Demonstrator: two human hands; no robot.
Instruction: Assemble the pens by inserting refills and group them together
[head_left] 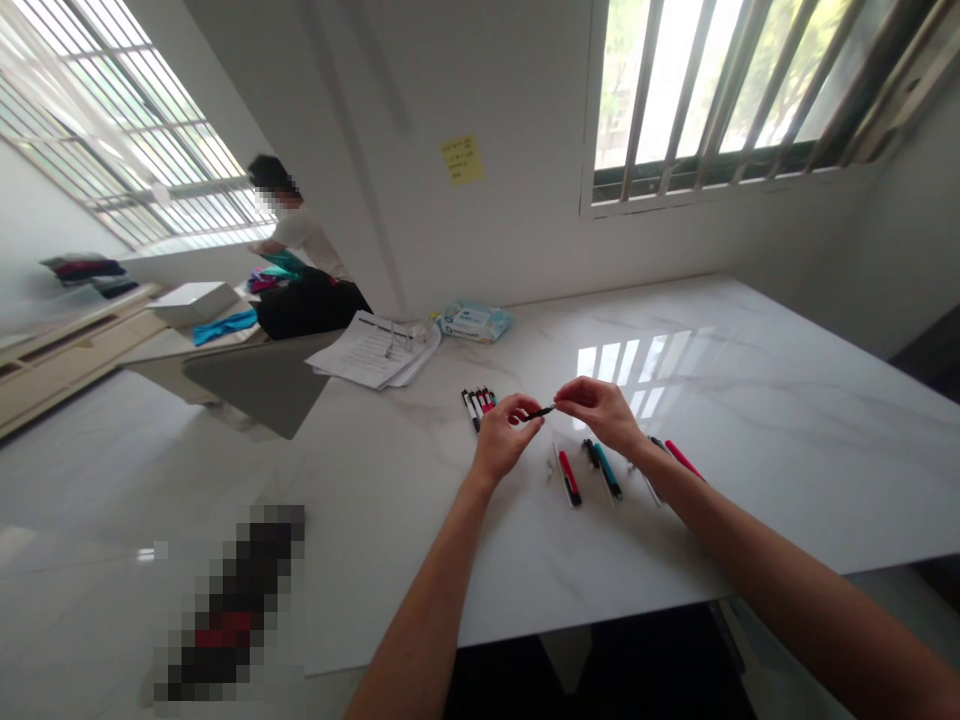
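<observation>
Between thumb and fingers, my left hand [504, 436] holds a black pen part [535, 413] above the table. Fingertips of my right hand [598, 408] pinch a small silvery pen piece [553, 406] at its right end; whether the two are joined is too small to tell. Behind my left hand lies a row of several assembled pens [472, 404], partly covered by it. Loose parts lie below the hands: a red pen barrel [568, 474] with a thin refill beside it, and a teal pen barrel [607, 469] by a black part. A pink-red barrel [684, 460] shows past my right wrist.
Stacked papers [371, 352] and a wet-wipes pack [474, 322] lie along the back left of the white marble-patterned table [405, 540]. A grey chair or board [251, 380] stands off its left edge. Another person [307, 240] handles cloth at a farther table.
</observation>
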